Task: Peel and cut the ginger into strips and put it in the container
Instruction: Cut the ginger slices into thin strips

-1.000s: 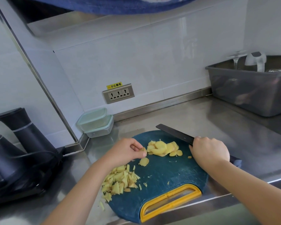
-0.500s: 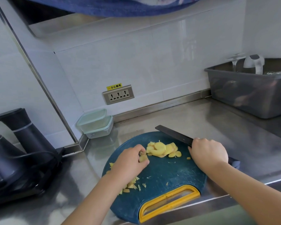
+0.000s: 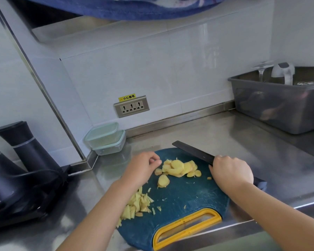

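Two hands, round blue cutting board (image 3: 188,196) at steel counter's (image 3: 225,133) front edge.
Right hand (image 3: 230,171) grips black knife (image 3: 194,151); left hand (image 3: 143,169) curls by yellow ginger slices (image 3: 178,168), hold unclear.

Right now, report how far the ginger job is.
Done: a pile of pale yellow ginger strips lies left on the teal cutting board. In hand: the right hand holds the black knife, the left hand beside a heap of peeled ginger slices. Left: cutting those slices; the clear lidded plastic container by the wall stands shut.

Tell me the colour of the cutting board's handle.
Yellow handle on a dark teal cutting board, head view.
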